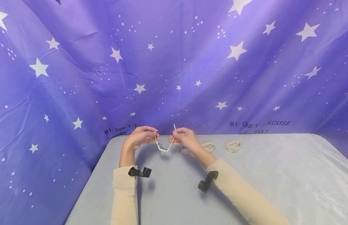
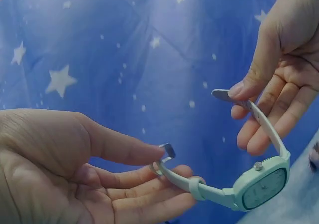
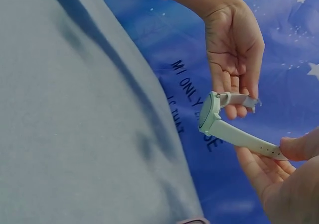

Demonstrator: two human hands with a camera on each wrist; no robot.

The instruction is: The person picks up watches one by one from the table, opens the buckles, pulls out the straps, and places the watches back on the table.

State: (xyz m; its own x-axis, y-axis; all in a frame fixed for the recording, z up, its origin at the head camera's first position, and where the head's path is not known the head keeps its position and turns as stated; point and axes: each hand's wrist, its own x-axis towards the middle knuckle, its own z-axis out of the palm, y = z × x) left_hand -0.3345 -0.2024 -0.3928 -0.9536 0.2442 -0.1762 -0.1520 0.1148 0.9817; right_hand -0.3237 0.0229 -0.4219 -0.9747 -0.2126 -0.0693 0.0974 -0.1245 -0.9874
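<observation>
A pale mint-white wristwatch [image 1: 163,149] hangs unfastened in a U above the table, its case lowest. My left hand [image 1: 138,136] pinches the buckle end of its strap between thumb and fingers. The holed strap end is pinched by my right hand [image 1: 186,139], with the tip sticking up past the thumb. In the left wrist view the squarish watch case [image 2: 261,184] shows its dial and side crown. A strap keeper [image 2: 197,188] sits on the buckle half, and the metal buckle [image 2: 169,150] stands by the left thumb. The right wrist view shows the case [image 3: 209,113] edge-on.
On the grey cloth-covered table [image 1: 168,193] a cream watch [image 1: 233,147] lies to the right. Nearer, a cream strap loop [image 1: 209,147] and a pinkish watch part [image 1: 185,151] are partly hidden by my right hand. A purple starred curtain [image 1: 174,62] hangs behind.
</observation>
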